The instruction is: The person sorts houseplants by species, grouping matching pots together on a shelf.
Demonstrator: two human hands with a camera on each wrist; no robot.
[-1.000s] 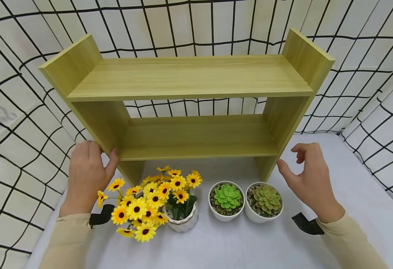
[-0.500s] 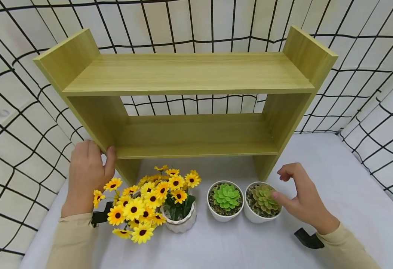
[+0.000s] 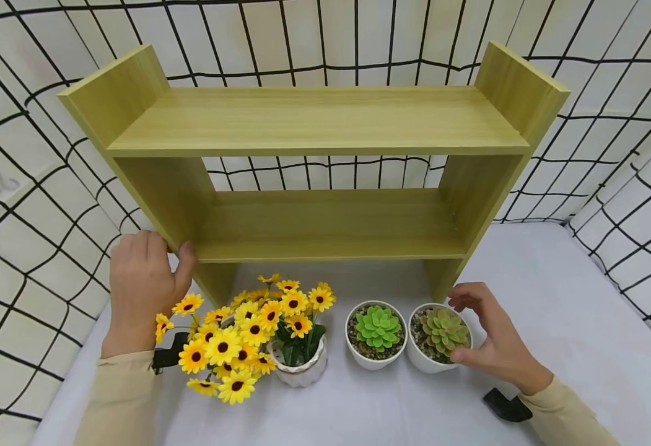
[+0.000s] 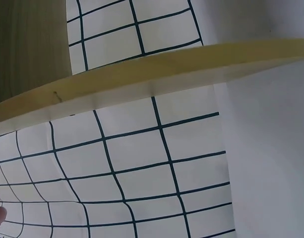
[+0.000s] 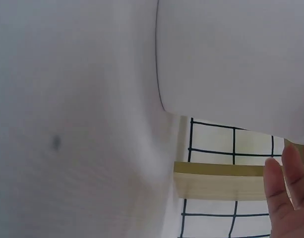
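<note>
A wooden shelf (image 3: pixel 325 223) stands at the back. My left hand (image 3: pixel 144 282) grips its left side panel, thumb on the inner side and fingers outside. At the front right stands a white pot with an olive-green succulent (image 3: pixel 445 331). My right hand (image 3: pixel 495 337) holds this pot from the right, with the thumb at the near rim and the fingers on the far side. The right wrist view has the pot's white wall (image 5: pixel 231 64) large, with fingers (image 5: pixel 278 193) at its edge. A bright green succulent (image 3: pixel 378 328) in a white pot stands just left of it.
A white fluted pot (image 3: pixel 308 370) of yellow daisy-like flowers (image 3: pixel 247 341) stands at the front left, leaning close to my left wrist. Black wire grid panels (image 3: pixel 609 136) enclose the back and sides. White cloth (image 3: pixel 531 272) covers the table.
My right hand has moved down and left from beside the shelf's right side panel to the olive-green succulent's pot. My left hand stays at the shelf.
</note>
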